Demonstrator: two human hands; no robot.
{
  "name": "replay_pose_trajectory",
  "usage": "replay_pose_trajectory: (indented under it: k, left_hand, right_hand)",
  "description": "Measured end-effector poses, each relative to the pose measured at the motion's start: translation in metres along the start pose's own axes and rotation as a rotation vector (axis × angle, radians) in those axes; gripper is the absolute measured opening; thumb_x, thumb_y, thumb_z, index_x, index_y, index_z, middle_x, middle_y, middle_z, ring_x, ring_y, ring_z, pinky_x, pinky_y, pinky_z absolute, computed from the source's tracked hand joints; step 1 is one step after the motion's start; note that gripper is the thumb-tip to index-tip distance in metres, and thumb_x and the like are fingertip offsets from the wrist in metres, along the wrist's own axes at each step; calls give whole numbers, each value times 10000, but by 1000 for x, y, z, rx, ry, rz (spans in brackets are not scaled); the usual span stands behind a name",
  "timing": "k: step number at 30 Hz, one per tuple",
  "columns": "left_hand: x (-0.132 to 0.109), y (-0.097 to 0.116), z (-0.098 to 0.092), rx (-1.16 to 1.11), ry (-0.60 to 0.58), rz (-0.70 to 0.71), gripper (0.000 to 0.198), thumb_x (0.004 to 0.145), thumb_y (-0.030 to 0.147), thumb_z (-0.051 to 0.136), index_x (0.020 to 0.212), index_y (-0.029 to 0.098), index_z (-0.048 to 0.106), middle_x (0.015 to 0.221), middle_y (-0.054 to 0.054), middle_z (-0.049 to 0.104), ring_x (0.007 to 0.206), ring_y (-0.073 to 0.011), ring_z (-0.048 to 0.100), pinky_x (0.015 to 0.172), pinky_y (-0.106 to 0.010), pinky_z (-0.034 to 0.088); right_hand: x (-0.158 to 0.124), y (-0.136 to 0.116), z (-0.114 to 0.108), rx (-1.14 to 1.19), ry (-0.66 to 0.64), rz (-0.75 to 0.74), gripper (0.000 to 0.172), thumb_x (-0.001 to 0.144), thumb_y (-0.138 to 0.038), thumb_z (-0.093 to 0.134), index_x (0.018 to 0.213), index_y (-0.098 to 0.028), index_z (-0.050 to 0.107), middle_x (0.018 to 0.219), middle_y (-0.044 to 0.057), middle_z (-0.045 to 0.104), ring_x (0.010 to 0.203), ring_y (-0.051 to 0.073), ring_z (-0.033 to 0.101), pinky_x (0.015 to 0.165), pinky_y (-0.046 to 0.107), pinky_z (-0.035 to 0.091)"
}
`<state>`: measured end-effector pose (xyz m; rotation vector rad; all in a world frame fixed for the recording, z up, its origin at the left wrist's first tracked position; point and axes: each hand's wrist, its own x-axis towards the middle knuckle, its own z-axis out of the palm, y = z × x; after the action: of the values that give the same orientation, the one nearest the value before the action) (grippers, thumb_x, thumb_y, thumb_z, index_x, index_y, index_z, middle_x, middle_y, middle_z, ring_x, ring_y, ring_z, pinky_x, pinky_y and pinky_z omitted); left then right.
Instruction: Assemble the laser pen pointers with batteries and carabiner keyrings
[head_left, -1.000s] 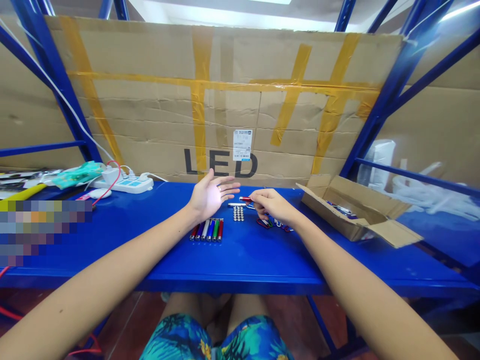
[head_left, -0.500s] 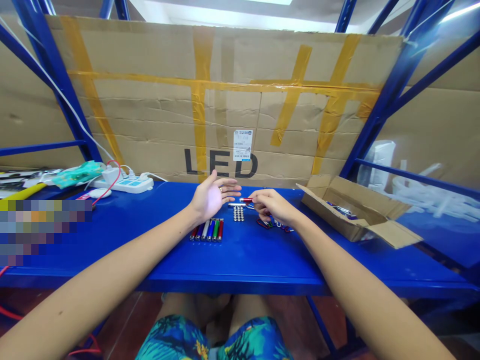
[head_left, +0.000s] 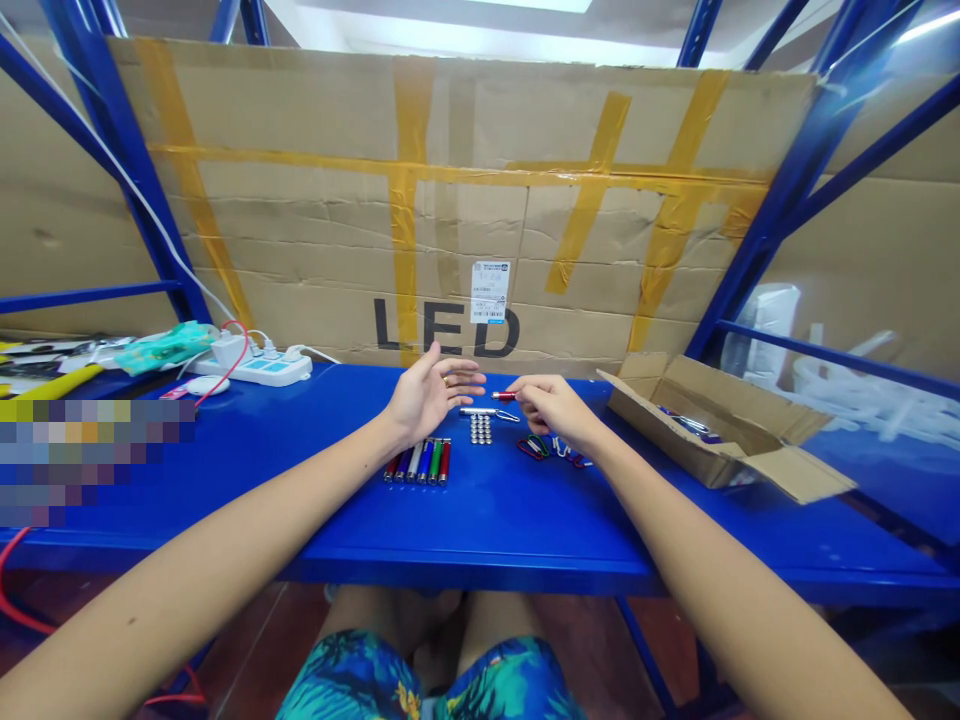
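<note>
My right hand pinches a small red flashlight, its end pointing left toward my other hand. My left hand is held open above the table, palm turned to the right, fingers stretched out and a ring on one. Below the hands lies a silver flashlight with a metal clip beside its right end. Button cells stand in neat rows just under it. A row of coloured flashlights lies under my left wrist. Coloured carabiners are piled below my right hand.
An open cardboard box with items inside stands at the right. A white power strip with plugs and cables sits at the back left, near a teal packet. A large cardboard sheet closes off the back of the blue table.
A pale glow on my left palm has gone. My right hand has shifted slightly with the red flashlight, and the view has moved a little.
</note>
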<state>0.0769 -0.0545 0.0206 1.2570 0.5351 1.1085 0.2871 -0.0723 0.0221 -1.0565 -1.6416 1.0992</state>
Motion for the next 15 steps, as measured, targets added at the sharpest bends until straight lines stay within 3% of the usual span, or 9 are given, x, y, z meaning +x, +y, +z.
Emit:
replay_pose_trajectory:
  k: [15]
  left_hand:
    - [-1,-1,1,-96,16,-4,574,902,603,396,978,102,668,998,-168,703,962,-272,643,844,-377,463]
  right_hand:
    - [1,1,-1,-54,5,-24,158,734,-223,504,775,-146,635,450,-77,325,399,60,254,410,236,205]
